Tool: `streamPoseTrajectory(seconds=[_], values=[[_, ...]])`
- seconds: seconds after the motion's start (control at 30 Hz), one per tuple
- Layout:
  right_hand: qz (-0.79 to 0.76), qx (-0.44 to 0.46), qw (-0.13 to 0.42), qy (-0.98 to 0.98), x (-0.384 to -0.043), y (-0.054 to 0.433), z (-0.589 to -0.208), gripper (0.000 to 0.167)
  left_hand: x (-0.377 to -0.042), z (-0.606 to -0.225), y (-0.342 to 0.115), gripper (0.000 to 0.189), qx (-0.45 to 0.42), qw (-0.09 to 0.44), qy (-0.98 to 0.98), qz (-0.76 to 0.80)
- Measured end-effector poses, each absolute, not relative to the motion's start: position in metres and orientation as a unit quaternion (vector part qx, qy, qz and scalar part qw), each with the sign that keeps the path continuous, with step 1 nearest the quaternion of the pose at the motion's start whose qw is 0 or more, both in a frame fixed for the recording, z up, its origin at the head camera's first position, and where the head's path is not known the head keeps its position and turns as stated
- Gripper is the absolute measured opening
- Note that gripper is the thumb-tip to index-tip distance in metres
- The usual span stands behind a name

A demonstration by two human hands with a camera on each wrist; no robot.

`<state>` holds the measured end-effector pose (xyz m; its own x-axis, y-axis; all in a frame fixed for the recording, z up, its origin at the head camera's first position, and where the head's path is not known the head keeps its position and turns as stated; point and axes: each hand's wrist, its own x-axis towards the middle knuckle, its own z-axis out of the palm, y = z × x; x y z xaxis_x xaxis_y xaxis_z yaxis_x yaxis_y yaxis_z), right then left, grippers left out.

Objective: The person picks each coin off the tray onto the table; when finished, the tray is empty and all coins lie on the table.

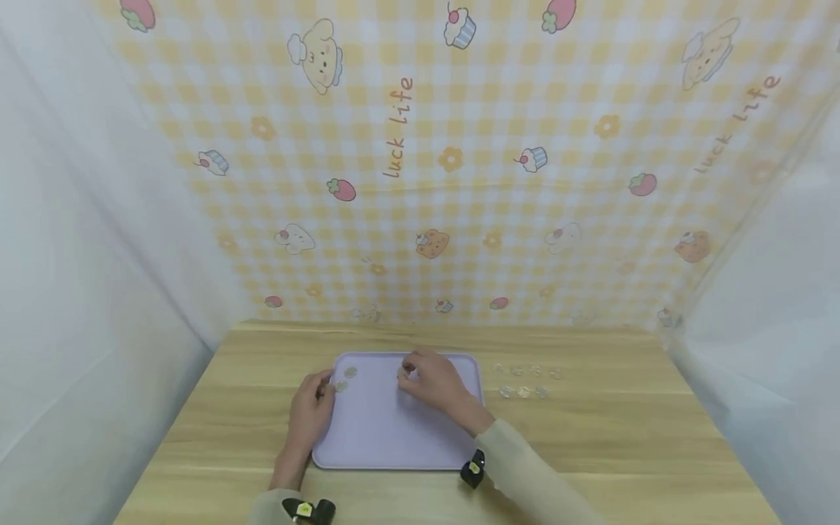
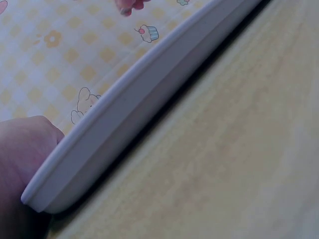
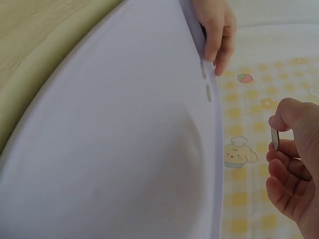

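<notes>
Over the lilac tray point(image 1: 387, 430), my right hand point(image 1: 434, 379) pinches a coin point(image 3: 275, 138) between thumb and index finger. In the right wrist view the coin shows nearly edge-on, and the other fingers curl loosely below it. My left hand point(image 1: 310, 412) grips the tray's left rim near its far corner; the left wrist view shows part of that hand point(image 2: 30, 149) at the tray's raised wall point(image 2: 134, 94). Two coins lie in the tray's far left corner, one coin point(image 1: 351, 372) slightly behind the other coin point(image 1: 341, 386), close to the left fingertips.
To the right of the tray, several round, shiny coins point(image 1: 523, 392) lie in two rows on the wooden table point(image 1: 610, 437). A yellow checked cloth point(image 1: 453, 204) hangs behind the table, with white sheets point(image 1: 85, 292) on both sides.
</notes>
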<state>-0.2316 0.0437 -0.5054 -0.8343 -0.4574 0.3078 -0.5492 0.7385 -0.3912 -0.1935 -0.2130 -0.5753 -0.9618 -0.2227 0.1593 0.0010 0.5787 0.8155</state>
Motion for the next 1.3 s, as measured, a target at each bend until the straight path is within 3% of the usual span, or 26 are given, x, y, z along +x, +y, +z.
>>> streamPoseTrajectory(seconds=[0.43, 0.73, 0.9, 1.3], values=[[0.251, 0.187, 0.143, -0.939, -0.227, 0.124, -0.505, 0.017, -0.193, -0.574, -0.214, 0.035, 0.066, 0.117, -0.885, -0.446], [0.27, 0.125, 0.134, -0.945, -0.227, 0.169, -0.518, 0.019, -0.193, -0.574, -0.214, 0.036, 0.072, 0.103, -0.887, -0.444], [0.269, 0.101, 0.127, -0.949, -0.223, 0.185, -0.524, 0.019, -0.195, -0.575, -0.214, 0.035, 0.066, 0.123, -0.886, -0.442], [0.284, 0.015, 0.074, -0.956, -0.216, 0.235, -0.54, 0.025, -0.196, -0.577, -0.214, 0.035, 0.066, 0.119, -0.885, -0.445]])
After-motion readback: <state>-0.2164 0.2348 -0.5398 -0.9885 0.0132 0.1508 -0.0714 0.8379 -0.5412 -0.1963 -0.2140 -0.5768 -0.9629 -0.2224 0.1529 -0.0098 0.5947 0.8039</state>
